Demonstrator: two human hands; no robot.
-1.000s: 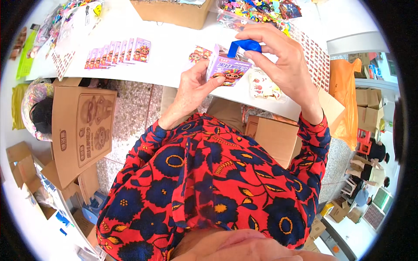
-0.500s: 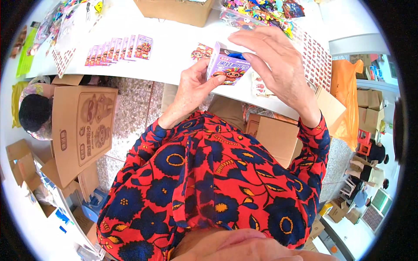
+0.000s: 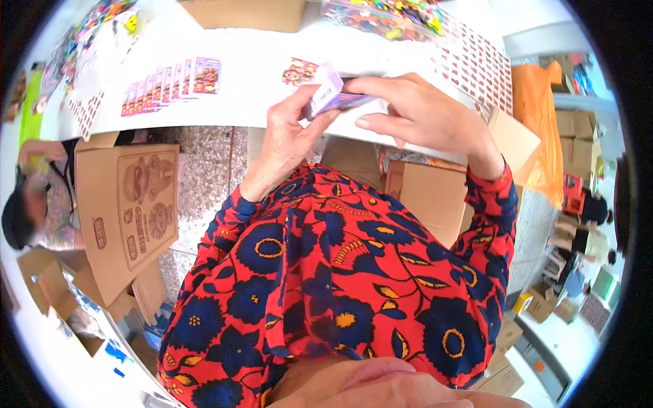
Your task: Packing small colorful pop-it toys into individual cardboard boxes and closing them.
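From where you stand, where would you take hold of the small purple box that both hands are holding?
Probably by the two long flat sides of the purple box, coming from above. It lies tilted over the white table, its left end pinched by the left hand and the right hand covering its right end, so only the top is free.

Small purple carton [image 3: 328, 95] held above white table; fanned row of purple printed packets [image 3: 171, 83] far left; brown printed cardboard box [image 3: 129, 211] standing on floor, left.
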